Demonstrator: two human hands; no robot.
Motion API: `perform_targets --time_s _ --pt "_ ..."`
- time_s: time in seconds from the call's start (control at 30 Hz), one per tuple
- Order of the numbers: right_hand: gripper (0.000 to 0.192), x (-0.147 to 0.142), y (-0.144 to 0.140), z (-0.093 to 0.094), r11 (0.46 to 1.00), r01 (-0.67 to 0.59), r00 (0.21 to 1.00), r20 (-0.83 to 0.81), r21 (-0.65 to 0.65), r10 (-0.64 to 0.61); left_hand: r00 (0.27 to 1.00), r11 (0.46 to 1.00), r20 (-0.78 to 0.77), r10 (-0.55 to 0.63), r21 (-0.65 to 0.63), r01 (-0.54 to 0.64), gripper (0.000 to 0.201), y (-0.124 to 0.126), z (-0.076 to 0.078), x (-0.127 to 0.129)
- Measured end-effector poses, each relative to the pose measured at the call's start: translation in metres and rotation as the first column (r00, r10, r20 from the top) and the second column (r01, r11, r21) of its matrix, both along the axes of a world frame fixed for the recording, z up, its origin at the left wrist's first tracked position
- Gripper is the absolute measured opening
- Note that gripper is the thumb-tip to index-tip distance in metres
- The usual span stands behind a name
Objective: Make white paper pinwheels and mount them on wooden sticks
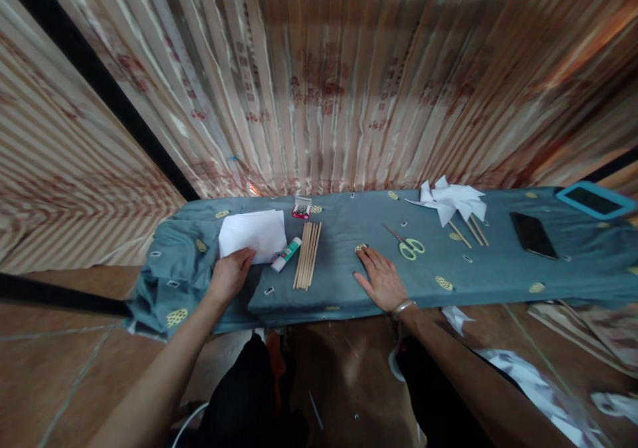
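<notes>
My left hand [230, 274] rests on the near edge of a stack of white paper sheets [253, 234], fingers curled onto it. My right hand [380, 278] lies flat and open on the blue-grey cloth [339, 288], holding nothing. Between the hands lie a glue stick [286, 254] and a bundle of wooden sticks [308, 254]. Yellow-handled scissors [407, 243] lie just beyond the right hand.
A small red box [302, 208] sits behind the sticks. White paper pinwheels [452, 203] on sticks lie at the right, then a black phone [533, 234] and a blue-framed tablet [595, 200]. A striped curtain hangs behind. Paper scraps [528, 381] litter the floor.
</notes>
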State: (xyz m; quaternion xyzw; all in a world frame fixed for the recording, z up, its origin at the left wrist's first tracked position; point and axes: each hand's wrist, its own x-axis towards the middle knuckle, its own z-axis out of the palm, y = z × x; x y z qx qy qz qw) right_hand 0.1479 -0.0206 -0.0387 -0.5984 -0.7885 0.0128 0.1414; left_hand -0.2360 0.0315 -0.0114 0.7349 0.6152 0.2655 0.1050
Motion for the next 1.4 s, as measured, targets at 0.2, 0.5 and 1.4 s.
perform_targets --time_s 0.2,0.5,1.4 --pt "0.056 -0.001 0.0 0.0 1.0 -0.012 1.0 -0.012 0.01 0.012 0.974 0.974 -0.02 0.225 0.004 -0.225 0.03 0.007 0.02 -0.013" --pt "0.058 -0.004 0.0 0.01 1.0 -0.002 0.999 -0.04 -0.029 0.0 0.988 0.986 0.147 -0.046 0.163 0.022 0.026 -0.012 0.065 0.083" --pt "0.036 0.033 -0.025 0.011 0.995 -0.087 0.917 -0.387 0.044 0.097 0.889 0.889 0.231 -0.396 -0.148 0.434 0.026 -0.047 0.023 0.221"
